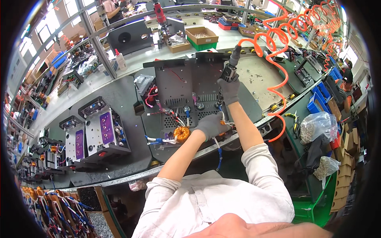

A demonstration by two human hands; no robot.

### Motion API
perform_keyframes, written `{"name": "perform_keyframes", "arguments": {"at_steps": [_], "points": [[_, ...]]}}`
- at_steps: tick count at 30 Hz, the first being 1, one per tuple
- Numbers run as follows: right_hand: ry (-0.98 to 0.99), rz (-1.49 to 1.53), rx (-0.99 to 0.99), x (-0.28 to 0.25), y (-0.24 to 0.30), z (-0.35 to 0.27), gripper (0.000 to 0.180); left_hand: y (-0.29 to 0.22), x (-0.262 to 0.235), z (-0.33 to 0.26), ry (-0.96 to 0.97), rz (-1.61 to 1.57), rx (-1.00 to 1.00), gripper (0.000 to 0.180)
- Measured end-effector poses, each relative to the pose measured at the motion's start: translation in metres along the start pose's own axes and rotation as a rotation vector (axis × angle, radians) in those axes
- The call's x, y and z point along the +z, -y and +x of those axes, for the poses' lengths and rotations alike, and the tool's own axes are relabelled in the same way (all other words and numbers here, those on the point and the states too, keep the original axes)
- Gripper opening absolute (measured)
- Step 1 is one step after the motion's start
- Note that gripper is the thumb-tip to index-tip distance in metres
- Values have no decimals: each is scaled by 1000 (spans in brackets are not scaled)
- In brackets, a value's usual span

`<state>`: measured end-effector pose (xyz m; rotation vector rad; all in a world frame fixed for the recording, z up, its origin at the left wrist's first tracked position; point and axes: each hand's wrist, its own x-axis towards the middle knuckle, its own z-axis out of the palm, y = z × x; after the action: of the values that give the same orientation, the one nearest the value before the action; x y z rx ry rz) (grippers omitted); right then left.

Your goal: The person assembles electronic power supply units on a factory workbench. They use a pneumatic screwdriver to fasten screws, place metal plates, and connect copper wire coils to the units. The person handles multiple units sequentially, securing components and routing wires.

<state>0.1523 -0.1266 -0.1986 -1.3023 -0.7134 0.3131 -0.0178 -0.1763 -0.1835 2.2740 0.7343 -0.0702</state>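
My right hand [229, 89], in a grey glove, is wrapped round an air screwdriver [231, 68] that hangs on an orange coiled hose [274, 59]. The driver's lower end points down at a terminal on the right of a dark metal chassis [170, 89]. Lower down, my grey-gloved left hand [209, 125] is closed on a cable [223, 115] by that terminal; its fingertips are partly hidden. A copper-wound coil [181, 134] lies on the chassis to its left, and another is mostly covered by the hand. Blue-sleeved cable ends [187, 112] sit at the terminals.
Two assembled units with purple boards [106, 129] stand to the left. A cardboard box [201, 35] in a green crate and a white bottle [120, 59] are behind the chassis. Bagged parts [317, 129] lie at right. Bundled coils [55, 210] fill the lower left. Other people work further off.
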Motion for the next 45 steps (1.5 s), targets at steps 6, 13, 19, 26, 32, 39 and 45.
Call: {"name": "perform_keyframes", "arguments": {"at_steps": [6,13,19,26,32,39,45], "points": [[85,66,-10,-2,6,2,24,0,-4,-2,-4,15,8,68],[201,210,-243,3,29,-11,26,7,-71,-12,-599,577,-80,37],[268,347,-159,52,32,-43,32,36,-84,3,-231,585,-263,32],[300,157,-137,67,24,-40,31,40,-64,15,-254,480,-145,26],[264,101,-37,65,23,-34,29,35,-49,23,-341,523,-132,26],[212,65,-156,72,20,-37,30,39,-44,21,-400,519,-145,26],[247,62,-135,73,11,-32,29,51,-40,25,-378,533,-98,27]]}}
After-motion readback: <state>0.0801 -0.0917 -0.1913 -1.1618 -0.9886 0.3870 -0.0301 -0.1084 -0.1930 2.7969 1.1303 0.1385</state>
